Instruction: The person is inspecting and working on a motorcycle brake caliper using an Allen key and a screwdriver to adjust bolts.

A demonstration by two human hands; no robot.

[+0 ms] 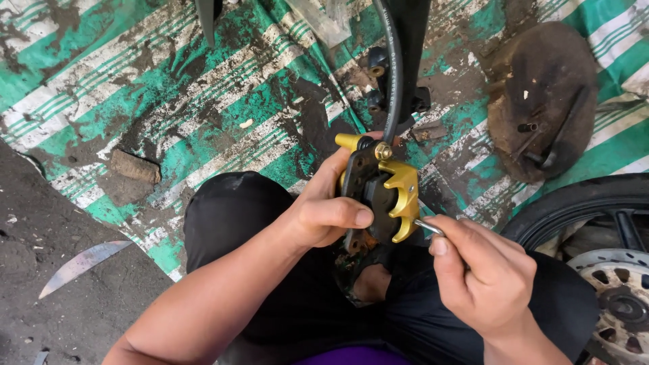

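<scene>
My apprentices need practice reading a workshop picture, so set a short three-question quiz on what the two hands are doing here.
1. True or false: the left hand holds the gold and black brake caliper.
2. What does the right hand pinch?
A. a thin metal tool
B. a rag
C. a hammer
3. Fill in: a black ____ runs up from the top of the caliper.

Key
1. True.
2. A: the thin metal tool, its tip at the caliper's gold side.
3. Hose.
</scene>
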